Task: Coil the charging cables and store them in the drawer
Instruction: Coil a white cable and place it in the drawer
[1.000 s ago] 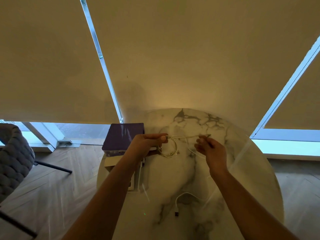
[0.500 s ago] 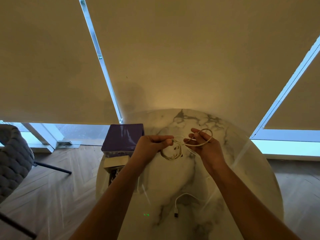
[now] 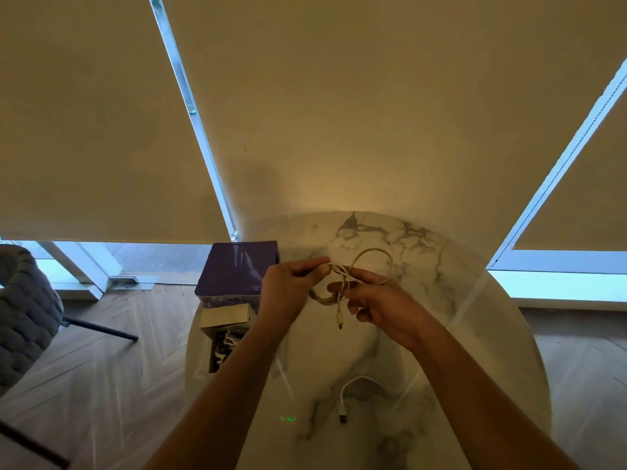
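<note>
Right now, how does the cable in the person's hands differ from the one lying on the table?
The held cable is wound into loops, up off the table, gripped by the left hand and right hand; the lying cable rests untouched, in one loose curve. The held cable's plug dangles; the lying cable's dark plug sits flat. Both are thin and pale.

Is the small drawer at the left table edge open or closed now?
Open: the drawer is pulled out from the purple box, and white cables lie inside.
</note>
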Available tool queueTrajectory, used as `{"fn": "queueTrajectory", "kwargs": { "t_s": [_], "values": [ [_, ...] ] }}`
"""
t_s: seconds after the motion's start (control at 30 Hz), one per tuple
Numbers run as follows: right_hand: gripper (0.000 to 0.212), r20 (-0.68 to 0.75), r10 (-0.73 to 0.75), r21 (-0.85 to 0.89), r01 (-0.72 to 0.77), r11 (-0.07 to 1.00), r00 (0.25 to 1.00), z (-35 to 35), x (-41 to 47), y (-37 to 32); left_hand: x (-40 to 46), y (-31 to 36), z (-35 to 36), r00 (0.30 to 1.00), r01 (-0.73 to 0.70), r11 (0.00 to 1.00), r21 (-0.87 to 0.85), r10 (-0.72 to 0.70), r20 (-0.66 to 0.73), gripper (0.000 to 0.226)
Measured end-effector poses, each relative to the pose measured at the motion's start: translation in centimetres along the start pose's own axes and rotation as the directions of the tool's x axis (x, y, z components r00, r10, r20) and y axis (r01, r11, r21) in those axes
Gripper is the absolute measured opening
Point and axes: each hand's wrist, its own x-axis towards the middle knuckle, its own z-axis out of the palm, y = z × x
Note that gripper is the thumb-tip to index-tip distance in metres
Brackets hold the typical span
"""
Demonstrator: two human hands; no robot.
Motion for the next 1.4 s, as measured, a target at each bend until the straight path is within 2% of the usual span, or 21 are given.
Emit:
{"fn": "queueTrajectory", "kwargs": {
  "t_s": [0.1, 0.17, 0.33, 0.47, 0.63, 0.7, 0.77, 0.93, 1.07, 1.17, 1.3, 1.4],
  "values": [
    [0.034, -0.052, -0.047, -0.100, 0.041, 0.994, 0.998, 0.5, -0.2, -0.1, -0.2, -0.1, 0.2, 0.998, -0.061, 0.998, 0.018, 0.061, -0.005, 0.014],
    [0.040, -0.122, -0.111, -0.185, 0.087, 0.979, 0.986, 0.8, 0.0, 0.2, -0.1, -0.1, 0.4, 0.998, -0.063, 0.998, -0.003, 0.063, -0.008, 0.014],
    [0.058, -0.222, -0.192, -0.245, 0.136, 0.960, 0.956, 1.5, 0.2, 0.6, 0.1, -0.3, 0.8, 0.999, 0.054, 0.996, -0.077, -0.054, 0.003, 0.012],
    [0.075, -0.220, -0.117, -0.279, 0.053, 0.959, 0.968, 1.9, -0.2, 0.7, 0.4, -0.4, 0.9, 0.988, 0.151, 0.979, -0.140, -0.143, 0.065, 0.017],
    [0.076, -0.185, 0.069, -0.307, -0.124, 0.944, 0.980, 1.7, -0.6, 1.5, 0.7, -0.4, 0.7, 0.973, 0.227, 0.949, -0.219, -0.231, 0.008, 0.016],
    [0.071, -0.116, 0.160, -0.345, -0.191, 0.919, 0.980, 1.5, -0.8, 2.2, 1.1, -0.2, 0.3, 0.965, 0.246, 0.921, -0.303, -0.261, -0.010, 0.015],
    [0.054, -0.079, 0.209, -0.436, -0.222, 0.872, 0.975, 1.4, -0.8, 3.2, 1.6, 0.3, -0.2, 0.960, 0.258, 0.896, -0.362, -0.281, -0.012, 0.018],
    [0.014, -0.200, 0.123, -0.624, -0.223, 0.749, 0.972, 0.2, -0.2, 5.8, 1.6, 0.9, -0.5, 0.945, 0.301, 0.864, -0.404, -0.326, 0.008, 0.018],
    [0.021, -0.301, 0.086, -0.700, -0.281, 0.656, 0.950, -1.4, 0.0, 8.3, 1.9, 1.4, -0.7, 0.944, 0.291, 0.841, -0.455, -0.330, -0.005, 0.015],
    [0.017, -0.336, 0.027, -0.747, -0.283, 0.602, 0.942, -2.1, -0.2, 10.0, 2.2, 1.5, -0.8, 0.946, 0.286, 0.832, -0.475, -0.324, 0.003, 0.016],
    [0.018, -0.345, -0.020, -0.748, -0.262, 0.610, 0.938, -1.7, -0.2, 10.6, 2.0, 1.2, -0.6, 0.945, 0.302, 0.807, -0.508, -0.324, 0.047, 0.021],
    [0.021, -0.332, -0.021, -0.704, -0.233, 0.671, 0.943, -1.6, 0.1, 10.0, 2.2, 1.1, -0.4, 0.937, 0.343, 0.804, -0.486, -0.327, 0.121, 0.021]
  ]
}}
